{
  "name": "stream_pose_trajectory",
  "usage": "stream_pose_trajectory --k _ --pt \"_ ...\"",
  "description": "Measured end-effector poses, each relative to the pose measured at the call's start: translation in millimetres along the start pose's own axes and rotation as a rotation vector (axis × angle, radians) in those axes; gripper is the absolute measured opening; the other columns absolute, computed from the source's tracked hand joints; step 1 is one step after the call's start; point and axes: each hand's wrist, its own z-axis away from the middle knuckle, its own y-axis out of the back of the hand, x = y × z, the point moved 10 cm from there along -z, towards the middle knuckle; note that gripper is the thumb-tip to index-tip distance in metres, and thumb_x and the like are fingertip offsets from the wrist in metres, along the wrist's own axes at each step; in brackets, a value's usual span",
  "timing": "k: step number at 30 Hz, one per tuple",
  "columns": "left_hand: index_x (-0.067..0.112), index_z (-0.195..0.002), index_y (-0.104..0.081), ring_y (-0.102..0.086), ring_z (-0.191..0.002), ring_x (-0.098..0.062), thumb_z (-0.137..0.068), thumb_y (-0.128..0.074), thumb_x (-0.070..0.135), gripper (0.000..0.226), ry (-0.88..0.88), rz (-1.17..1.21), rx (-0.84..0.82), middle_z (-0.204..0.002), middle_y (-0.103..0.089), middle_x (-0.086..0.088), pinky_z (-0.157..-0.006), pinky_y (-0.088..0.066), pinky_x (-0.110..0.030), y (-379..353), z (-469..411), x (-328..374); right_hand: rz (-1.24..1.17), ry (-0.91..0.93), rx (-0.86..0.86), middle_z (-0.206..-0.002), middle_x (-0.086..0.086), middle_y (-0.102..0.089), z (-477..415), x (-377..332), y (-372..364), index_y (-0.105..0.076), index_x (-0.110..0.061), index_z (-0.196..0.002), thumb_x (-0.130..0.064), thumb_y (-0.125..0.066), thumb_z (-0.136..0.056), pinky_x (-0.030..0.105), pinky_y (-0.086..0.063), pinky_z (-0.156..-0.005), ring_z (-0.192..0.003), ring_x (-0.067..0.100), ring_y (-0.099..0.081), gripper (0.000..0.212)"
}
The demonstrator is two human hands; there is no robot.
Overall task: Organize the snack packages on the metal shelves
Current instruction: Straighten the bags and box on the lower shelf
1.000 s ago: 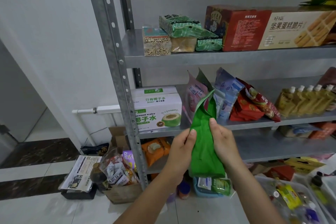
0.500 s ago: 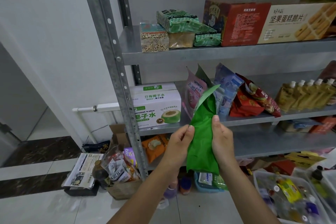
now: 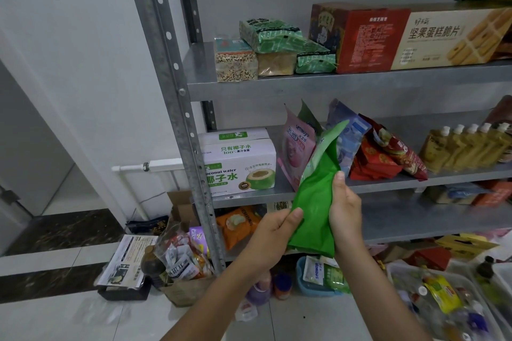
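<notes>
- One white drinks box (image 3: 239, 163) is seen at the left end of the middle shelf (image 3: 388, 184), and a pink packet (image 3: 295, 147) is propped upright just beside it.
- The left hand (image 3: 277, 232) is held in front of and below that shelf's edge. The lower left edge of the green packet (image 3: 315, 202) is pinched between its thumb and curled fingers.
- The green packet is carried in the air in front of the middle shelf and is not yet set down. Whether its top touches the standing packets cannot be told.
- The right hand (image 3: 343, 210) is wrapped round the packet's right edge, with the thumb laid up its front.
- Further right, a blue packet (image 3: 350, 144) and red packets (image 3: 379, 159) are leaned together on the same shelf.
- If the green packet is wedged in, the pink packet is likely to be knocked over towards the box, or the loosely leaning row may be slid off the front edge. The packet's limp top could also be folded over instead of slotting in.
- The packet's long axis is kept nearly upright, with the bottom end nearest the person. The top end is tipped away and a little right, aimed at the gap between the pink and blue packets.
</notes>
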Motion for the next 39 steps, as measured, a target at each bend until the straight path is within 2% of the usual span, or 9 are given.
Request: stream_pose_trajectory --k 3,8,13,15,18,20,26,33,39 --pt "-0.010 -0.080 -0.055 -0.050 -0.071 -0.017 -0.089 -0.050 0.062 0.073 -0.003 0.014 0.031 -0.074 -0.055 -0.009 -0.068 -0.038 -0.030 4.0 -0.4 -2.2 -0.024 0.008 0.008 -0.090 0.044 -0.055 1.7 -3.7 -2.7 -0.051 0.024 -0.097 -0.041 -0.037 -0.101 0.031 -0.044 -0.059 -0.073 0.050 -0.056 0.067" --pt "0.026 -0.083 -0.064 -0.056 -0.079 0.006 -0.102 -0.047 0.024 0.025 -0.077 -0.153 0.122 -0.088 -0.059 0.016 -0.075 -0.043 -0.015 11.8 -2.6 7.9 -0.047 0.097 0.048 -0.064 0.023 -0.047 4.5 -11.3 -5.9 -0.049 0.015 -0.073 -0.041 -0.038 -0.102 0.038 -0.039 -0.060 -0.061 0.026 -0.045 0.063" --pt "0.014 -0.074 -0.062 -0.056 -0.061 0.003 -0.101 -0.044 0.017 0.032 -0.040 0.004 0.166 -0.062 -0.064 0.015 -0.059 -0.043 -0.013 24.1 1.8 6.1 -0.044 0.127 -0.048 -0.077 0.040 -0.052 3.2 -15.7 -16.3 -0.051 0.018 -0.085 -0.040 -0.039 -0.102 0.035 -0.043 -0.064 -0.064 0.042 -0.052 0.062" --pt "0.006 -0.088 -0.066 -0.066 -0.073 -0.012 -0.098 -0.046 0.023 0.029 0.021 0.164 0.194 -0.077 -0.071 0.003 -0.066 -0.054 -0.024 32.0 1.7 -5.2 0.046 0.175 -0.054 -0.070 0.020 -0.054 2.2 -19.1 -12.7 -0.056 0.001 -0.074 -0.033 -0.041 -0.101 0.030 -0.043 -0.063 -0.064 0.019 -0.054 0.046" --pt "0.003 -0.101 -0.066 -0.071 -0.078 -0.018 -0.097 -0.045 0.024 0.031 0.085 0.387 0.175 -0.088 -0.075 -0.008 -0.065 -0.058 -0.029 36.8 3.9 -15.4 0.325 0.221 0.051 -0.104 0.000 -0.051 -7.5 -11.4 7.9 -0.057 -0.017 -0.095 -0.033 -0.060 -0.092 0.036 -0.043 -0.087 -0.098 0.010 -0.047 0.017" --pt "0.002 -0.103 -0.066 -0.072 -0.079 -0.018 -0.091 -0.048 0.027 0.034 0.099 0.476 0.158 -0.091 -0.075 -0.011 -0.065 -0.059 -0.029 39.6 5.3 -17.4 0.309 0.003 0.040 -0.127 0.001 -0.041 -15.6 14.5 21.2 -0.048 -0.016 -0.124 -0.041 -0.065 -0.087 0.039 -0.041 -0.097 -0.118 0.017 -0.042 0.048" --pt "0.002 -0.109 -0.067 -0.072 -0.087 -0.025 -0.087 -0.049 0.025 0.037 0.163 0.696 0.104 -0.103 -0.073 -0.017 -0.067 -0.061 -0.034 36.0 7.1 -32.8 -0.296 -0.510 -0.435 -0.114 0.012 -0.070 6.7 51.1 -9.2 -0.060 -0.014 -0.124 -0.044 -0.060 -0.080 0.041 -0.059 -0.080 -0.103 0.028 -0.069 0.053" --pt "0.013 -0.121 -0.063 -0.064 -0.112 -0.028 -0.090 -0.049 0.048 0.048 0.154 0.372 0.214 -0.119 -0.069 -0.010 -0.097 -0.050 -0.049 67.8 3.3 -30.8 -0.130 -0.227 -0.243 -0.090 0.008 -0.076 -0.6 31.9 8.2 -0.069 -0.012 -0.100 -0.033 -0.064 -0.086 0.031 -0.060 -0.062 -0.079 0.022 -0.074 0.025" --pt "0.029 -0.108 -0.045 -0.063 -0.099 -0.018 -0.078 -0.064 0.065 0.051 -0.036 0.231 0.389 -0.109 -0.063 -0.004 -0.086 -0.054 -0.034 78.1 5.3 3.2 -0.055 -0.051 -0.179 -0.084 0.000 -0.076 1.7 9.6 11.3 -0.070 -0.015 -0.090 -0.025 -0.064 -0.088 0.026 -0.059 -0.063 -0.077 0.016 -0.073 0.011"
